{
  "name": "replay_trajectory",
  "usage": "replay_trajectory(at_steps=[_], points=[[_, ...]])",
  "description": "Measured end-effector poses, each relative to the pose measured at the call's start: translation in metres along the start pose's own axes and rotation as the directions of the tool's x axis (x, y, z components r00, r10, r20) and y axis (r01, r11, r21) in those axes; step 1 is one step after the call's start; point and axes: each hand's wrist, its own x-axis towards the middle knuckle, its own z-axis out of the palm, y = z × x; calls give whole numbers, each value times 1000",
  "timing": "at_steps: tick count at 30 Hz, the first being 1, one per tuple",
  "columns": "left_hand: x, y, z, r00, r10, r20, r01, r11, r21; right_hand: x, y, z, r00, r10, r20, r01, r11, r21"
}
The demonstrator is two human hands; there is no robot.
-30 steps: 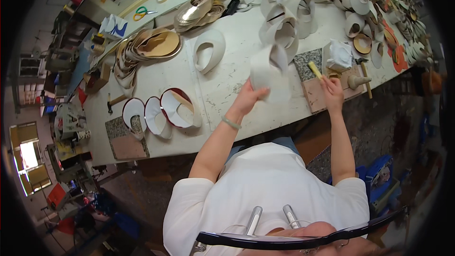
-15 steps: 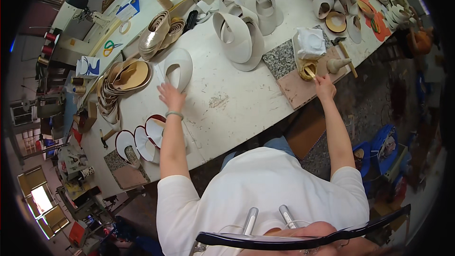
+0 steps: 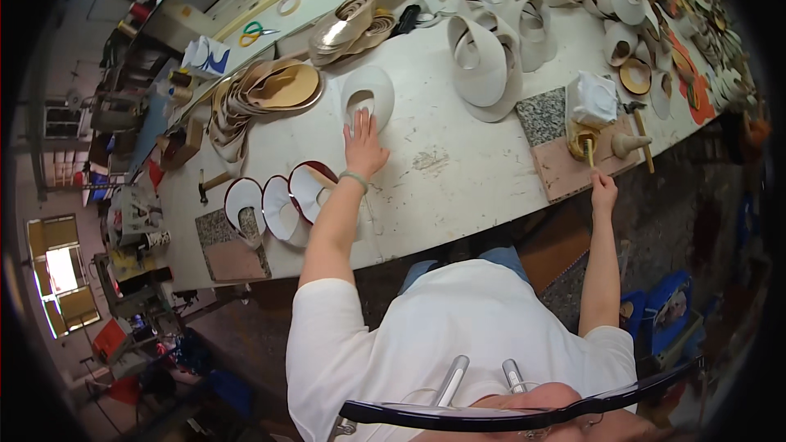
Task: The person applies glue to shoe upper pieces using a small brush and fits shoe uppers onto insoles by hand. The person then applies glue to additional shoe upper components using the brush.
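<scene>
Since the frame a second ago, the left hand has moved from the nested pale loops to the lone pale upper, while the brush in the right hand has gone from above the stone slab into the pot.

Left of the lone upper and nearer the person, three red-edged white pieces overlap in a row, perhaps so each edge stays within reach. The lone upper itself lies on the worktop; the left hand rests over its opening, fingers extended and loose, perhaps steadying it. Right of the upper, the loops sit one against another, seemingly to save room. Well to the upper's right, the right hand is closed around the brush's handle near its end, likely keeping the fingers clear of the pot.

The brush's tip is hidden inside the pot. Whether the left fingertips grip the upper's edge cannot be told. Far right of the upper, the heaped pieces blur together.
</scene>
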Motion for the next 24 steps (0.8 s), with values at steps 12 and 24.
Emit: replay_trajectory(at_steps=[12,24], points=[[-12,-48,89,531,-615,582,495,-332,-803,-71,-85,41,839,166,517,-439,768,466],[-124,49,-60,946,-171,275,24,-809,-587,-130,-236,150,502,-251,828,-66,943,325]])
